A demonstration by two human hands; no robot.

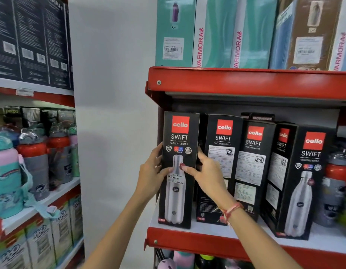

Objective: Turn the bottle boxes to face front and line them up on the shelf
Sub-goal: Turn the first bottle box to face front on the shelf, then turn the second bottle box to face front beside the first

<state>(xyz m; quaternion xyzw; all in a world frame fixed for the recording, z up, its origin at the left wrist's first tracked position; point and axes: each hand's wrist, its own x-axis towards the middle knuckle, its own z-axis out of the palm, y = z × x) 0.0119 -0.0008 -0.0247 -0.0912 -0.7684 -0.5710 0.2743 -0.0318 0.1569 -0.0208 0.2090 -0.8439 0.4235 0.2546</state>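
Your left hand [150,171] and right hand [205,171] clasp the tall black cardboard bottle box [178,200] by its sides at the red metal shelf's [245,243] left end, fingers wrapped snugly, squaring its picture face forward.

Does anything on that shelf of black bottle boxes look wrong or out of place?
Yes. The three middle boxes show printed text panels instead of the bottle picture, and one is angled. The leftmost box, gripped by the left hand and right hand, and the rightmost box face front.
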